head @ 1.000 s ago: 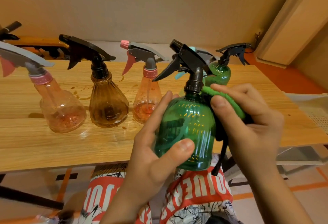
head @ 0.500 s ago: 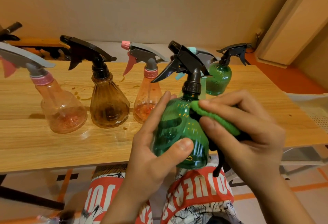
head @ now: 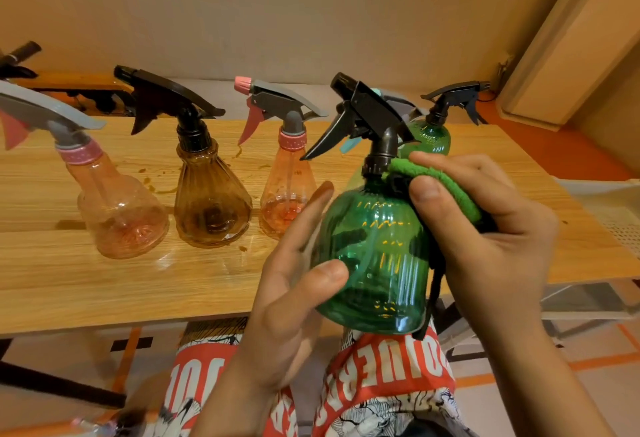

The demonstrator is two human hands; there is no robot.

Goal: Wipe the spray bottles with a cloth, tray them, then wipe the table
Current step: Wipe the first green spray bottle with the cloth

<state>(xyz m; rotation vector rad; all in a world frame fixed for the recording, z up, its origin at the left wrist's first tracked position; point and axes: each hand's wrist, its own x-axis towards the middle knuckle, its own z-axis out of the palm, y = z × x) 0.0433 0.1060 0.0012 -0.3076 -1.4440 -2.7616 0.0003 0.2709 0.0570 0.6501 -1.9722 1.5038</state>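
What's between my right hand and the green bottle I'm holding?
A folded green cloth, which the right hand presses against the shoulder of the green bottle, just below its black collar. The head view shows it.

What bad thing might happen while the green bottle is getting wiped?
The green bottle is held in the air past the table edge, gripped only by the left hand, so it might slip and drop. Its black sprayer is close to the nearest pink bottle behind it; a swing could tip that one. The right hand presses the cloth right under the sprayer and might squeeze the trigger.
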